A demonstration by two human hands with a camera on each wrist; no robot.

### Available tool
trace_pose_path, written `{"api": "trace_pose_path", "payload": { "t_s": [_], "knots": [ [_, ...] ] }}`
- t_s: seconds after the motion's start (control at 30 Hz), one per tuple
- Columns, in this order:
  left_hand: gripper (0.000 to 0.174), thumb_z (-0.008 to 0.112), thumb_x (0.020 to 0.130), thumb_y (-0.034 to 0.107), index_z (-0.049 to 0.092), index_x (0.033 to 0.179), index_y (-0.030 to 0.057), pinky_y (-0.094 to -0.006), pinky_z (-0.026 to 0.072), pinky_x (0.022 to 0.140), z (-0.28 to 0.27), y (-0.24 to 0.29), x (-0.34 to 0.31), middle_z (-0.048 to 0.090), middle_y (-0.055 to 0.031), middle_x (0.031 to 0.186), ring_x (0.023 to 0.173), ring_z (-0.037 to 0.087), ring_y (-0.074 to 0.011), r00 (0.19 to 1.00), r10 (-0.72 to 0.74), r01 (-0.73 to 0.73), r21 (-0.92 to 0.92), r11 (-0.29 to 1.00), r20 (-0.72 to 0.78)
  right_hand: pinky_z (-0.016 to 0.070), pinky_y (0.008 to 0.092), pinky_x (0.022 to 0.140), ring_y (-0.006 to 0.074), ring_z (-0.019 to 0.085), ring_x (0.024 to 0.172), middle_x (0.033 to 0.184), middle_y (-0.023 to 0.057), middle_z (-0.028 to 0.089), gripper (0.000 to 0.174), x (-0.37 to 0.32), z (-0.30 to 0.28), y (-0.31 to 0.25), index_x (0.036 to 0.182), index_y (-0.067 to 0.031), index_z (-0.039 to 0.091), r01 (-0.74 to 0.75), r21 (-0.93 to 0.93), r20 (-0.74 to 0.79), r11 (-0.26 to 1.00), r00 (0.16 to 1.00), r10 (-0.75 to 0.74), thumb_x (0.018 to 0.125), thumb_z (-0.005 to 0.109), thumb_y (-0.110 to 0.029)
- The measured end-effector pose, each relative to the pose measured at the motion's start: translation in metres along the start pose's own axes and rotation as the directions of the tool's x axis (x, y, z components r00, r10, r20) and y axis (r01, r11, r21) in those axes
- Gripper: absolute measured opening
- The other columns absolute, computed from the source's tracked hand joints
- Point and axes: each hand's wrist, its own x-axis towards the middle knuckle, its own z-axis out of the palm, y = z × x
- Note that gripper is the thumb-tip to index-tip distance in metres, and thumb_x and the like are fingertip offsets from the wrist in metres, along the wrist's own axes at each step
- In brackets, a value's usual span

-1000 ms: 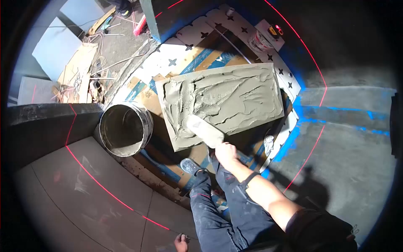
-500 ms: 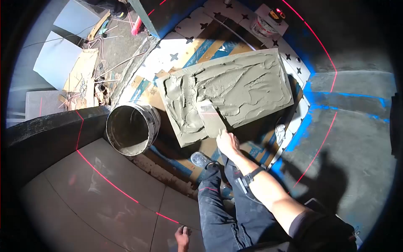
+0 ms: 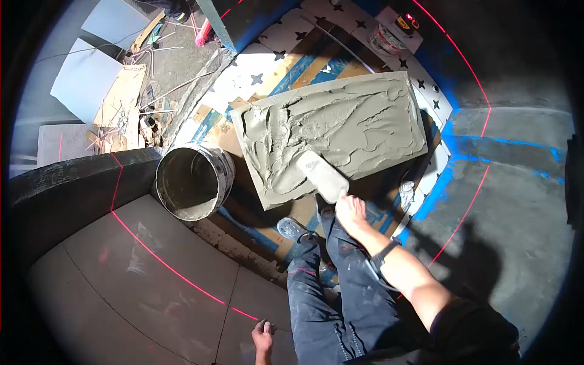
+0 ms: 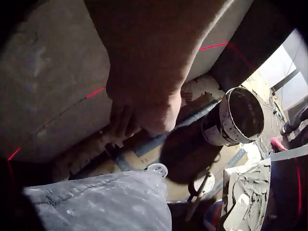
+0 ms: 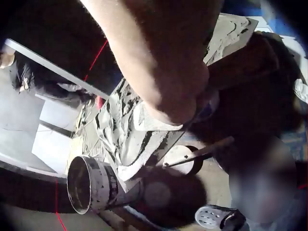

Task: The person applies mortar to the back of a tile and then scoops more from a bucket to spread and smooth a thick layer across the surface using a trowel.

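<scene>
My right hand (image 3: 351,214) grips the handle of a flat trowel (image 3: 322,177). The pale trowel blade lies over the near edge of a large tile (image 3: 267,205), low over the grey mortar (image 3: 365,125) that covers it in rough ridges. In the right wrist view, the hand (image 5: 168,103) hides most of the trowel. My left hand (image 3: 263,337) hangs beside the grey wall panels, fingers loosely curled with nothing in them. From the left wrist view, that hand (image 4: 142,113) is dark and well away from the mortar.
A mortar-smeared bucket (image 3: 227,176) stands left of the tile. A smaller bucket (image 3: 386,39) with a laser level (image 3: 406,24) on top is at the back right. My shoe (image 3: 292,229) is near the tile's front edge. Crumpled white material (image 3: 407,193) lies right.
The trowel first moved up over the mortar, then right and nearer to me, its blade turning with it. My left hand stays loosely curled by the wall.
</scene>
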Motion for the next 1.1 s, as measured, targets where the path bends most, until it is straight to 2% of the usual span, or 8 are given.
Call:
{"api": "trace_pose_path", "payload": {
  "t_s": [0.1,0.23,0.63,0.8,0.87,0.9,1.0,1.1],
  "knots": [
    [0.033,0.060,0.100,0.016,0.061,0.119,-0.0107,-0.0299,0.0547,0.069,0.004,-0.007,-0.002,0.068,-0.0090,0.089,0.075,0.065,-0.0152,1.000,-0.017,0.017,-0.010,1.000,-0.014,0.0535,0.0566,0.086,0.0451,0.068,0.101,0.103,0.0310,0.069,0.033,-0.017,-0.054,-0.053,0.105,0.0038,0.066,-0.262,0.306,0.259,0.915,0.948,0.184,0.093,0.046,-0.019],
    [0.032,0.060,0.101,0.017,0.061,0.119,-0.0093,-0.0296,0.0533,0.070,0.010,-0.009,-0.001,0.069,-0.0105,0.091,0.078,0.066,-0.0164,0.999,-0.053,0.053,-0.012,0.999,0.015,0.0583,0.0464,0.069,0.0364,0.073,0.074,0.082,0.0208,0.072,0.027,0.018,0.012,-0.050,0.104,-0.0001,0.063,0.098,0.041,0.082,0.994,0.992,-0.101,0.095,0.046,-0.020],
    [0.034,0.059,0.101,0.015,0.059,0.125,-0.0094,-0.0293,0.0552,0.076,0.002,-0.010,-0.008,0.069,-0.0095,0.095,0.083,0.065,-0.0144,0.994,-0.103,0.102,-0.070,0.992,-0.020,0.0588,0.0445,0.063,0.0337,0.074,0.075,0.084,0.0224,0.072,0.025,0.002,0.007,-0.027,0.098,-0.0014,0.063,0.021,-0.185,-0.016,0.983,1.000,-0.024,0.099,0.042,-0.014],
    [0.034,0.058,0.102,0.015,0.058,0.125,-0.0094,-0.0286,0.0543,0.072,0.006,-0.014,-0.007,0.069,-0.0089,0.092,0.080,0.064,-0.0142,0.994,-0.110,0.108,-0.072,0.992,-0.021,0.0562,0.0527,0.074,0.0444,0.071,0.082,0.082,0.0241,0.071,0.036,0.004,0.045,-0.041,0.098,0.0048,0.065,-0.503,0.456,0.134,0.734,0.854,0.502,0.092,0.055,-0.030],
    [0.034,0.058,0.102,0.015,0.058,0.125,-0.0094,-0.0285,0.0541,0.071,0.009,-0.016,-0.005,0.069,-0.0089,0.092,0.079,0.064,-0.0143,0.994,-0.108,0.107,-0.060,0.992,-0.008,0.0557,0.0536,0.078,0.0444,0.070,0.090,0.090,0.0273,0.070,0.035,0.004,0.061,-0.069,0.093,0.0029,0.065,-0.491,0.700,0.341,0.519,0.868,0.360,0.090,0.059,-0.031],
    [0.034,0.058,0.102,0.016,0.058,0.124,-0.0093,-0.0284,0.0539,0.070,0.011,-0.014,-0.003,0.069,-0.0089,0.091,0.078,0.064,-0.0144,0.995,-0.100,0.099,-0.055,0.994,-0.003,0.0575,0.0506,0.073,0.0441,0.071,0.084,0.089,0.0273,0.070,0.035,0.009,0.082,-0.078,0.094,0.0022,0.065,-0.314,0.526,0.119,0.791,0.947,0.297,0.090,0.060,-0.032],
    [0.036,0.059,0.102,0.017,0.058,0.126,-0.0095,-0.0325,0.0567,0.071,0.009,-0.005,-0.001,0.070,-0.0131,0.093,0.078,0.069,-0.0208,0.998,-0.059,0.059,0.003,0.998,0.014,0.0591,0.0456,0.067,0.0425,0.071,0.072,0.087,0.0255,0.071,0.034,-0.002,0.037,-0.091,0.097,0.0045,0.064,-0.191,0.413,0.194,0.891,0.974,0.119,0.094,0.054,-0.027],
    [0.035,0.059,0.101,0.017,0.058,0.125,-0.0084,-0.0332,0.0569,0.072,0.002,0.010,-0.007,0.070,-0.0130,0.093,0.079,0.070,-0.0213,0.999,-0.037,0.037,-0.019,0.999,-0.008,0.0588,0.0430,0.056,0.0314,0.073,0.065,0.081,0.0218,0.071,0.020,0.000,0.015,-0.042,0.096,0.0013,0.063,0.143,-0.192,-0.025,0.971,0.988,-0.151,0.093,0.049,-0.013]
  ]
}}
